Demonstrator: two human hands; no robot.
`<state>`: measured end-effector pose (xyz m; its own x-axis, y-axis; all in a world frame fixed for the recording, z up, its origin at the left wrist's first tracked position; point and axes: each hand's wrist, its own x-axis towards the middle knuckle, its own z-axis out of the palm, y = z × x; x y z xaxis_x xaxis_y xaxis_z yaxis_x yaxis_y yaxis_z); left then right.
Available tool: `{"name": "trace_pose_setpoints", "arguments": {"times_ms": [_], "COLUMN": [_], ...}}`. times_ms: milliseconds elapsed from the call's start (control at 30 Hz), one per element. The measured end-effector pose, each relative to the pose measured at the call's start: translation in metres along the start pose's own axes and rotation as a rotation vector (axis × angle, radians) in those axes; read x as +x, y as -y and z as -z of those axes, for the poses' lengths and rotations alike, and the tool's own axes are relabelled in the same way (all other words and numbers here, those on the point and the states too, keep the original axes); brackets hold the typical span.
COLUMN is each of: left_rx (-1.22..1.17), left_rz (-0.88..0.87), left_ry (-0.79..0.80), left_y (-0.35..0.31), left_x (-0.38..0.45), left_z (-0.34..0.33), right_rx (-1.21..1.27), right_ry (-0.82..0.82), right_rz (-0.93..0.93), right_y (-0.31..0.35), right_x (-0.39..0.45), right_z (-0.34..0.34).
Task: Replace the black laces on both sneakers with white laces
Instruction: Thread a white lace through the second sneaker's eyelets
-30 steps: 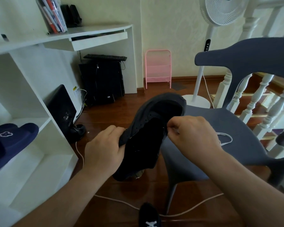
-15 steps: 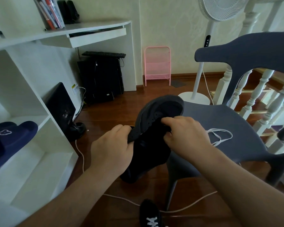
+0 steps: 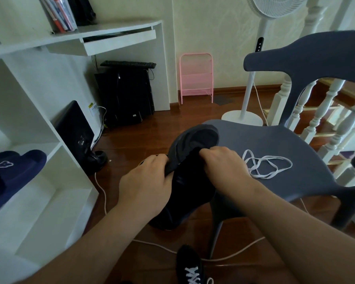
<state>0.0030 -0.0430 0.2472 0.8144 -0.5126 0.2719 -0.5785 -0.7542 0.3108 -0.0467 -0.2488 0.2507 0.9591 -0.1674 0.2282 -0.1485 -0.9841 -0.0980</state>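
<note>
Two hands work one black shoe (image 3: 190, 181): left hand (image 3: 146, 186) grips its side to steady it, right hand (image 3: 223, 169) pinches near the holes; white lace (image 3: 266, 167) waits on the chair (image 3: 275, 144).

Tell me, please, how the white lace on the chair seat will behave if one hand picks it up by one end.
The white lace lies in loose, tangled loops on the chair seat, so it is probably floppy and would trail and snag on itself. It looks thin and flat, so likely very light, and it should not roll.

Matt dark cloth sneaker (image 3: 190, 160) – matt grey plastic chair (image 3: 275, 144) – on glossy wooden floor (image 3: 152, 130)
</note>
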Motion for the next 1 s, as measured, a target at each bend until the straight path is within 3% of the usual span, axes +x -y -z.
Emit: {"name": "trace_pose_setpoints", "arguments": {"times_ms": [200,467,633,700,800,867,933,1000], "left_rx": [-0.101,0.038,0.066,0.016,-0.114,-0.06,-0.163,-0.261], "left_rz": [0.084,0.056,0.049,0.057,0.086,0.009,-0.019,0.013], "left_ry": [0.099,-0.049,-0.036,-0.028,0.035,0.083,0.016,-0.046], "left_y": [0.013,0.005,-0.013,-0.019,-0.018,-0.017,-0.015,-0.011], "left_x": [0.008,0.017,0.015,0.012,0.006,0.005,0.006,0.012], "left_z": [0.003,0.005,-0.004,-0.005,-0.007,-0.008,-0.005,-0.003], "right_rx": [0.091,0.074,0.031,0.125,0.477,0.589,0.607,0.659], "right_ry": [-0.124,-0.167,-0.208,-0.29,-0.417,-0.442,-0.397,-0.263], "right_rz": [0.069,-0.021,0.135,0.287,0.474,0.535,0.5,0.342], "right_y": [0.019,0.031,0.035,0.043,0.057,0.06,0.051,0.035], "right_x": [-0.011,-0.021,-0.017,-0.02,-0.022,-0.021,-0.02,-0.019], "right_z": [0.024,0.02,0.02,0.025,0.035,0.039,0.04,0.037]}}
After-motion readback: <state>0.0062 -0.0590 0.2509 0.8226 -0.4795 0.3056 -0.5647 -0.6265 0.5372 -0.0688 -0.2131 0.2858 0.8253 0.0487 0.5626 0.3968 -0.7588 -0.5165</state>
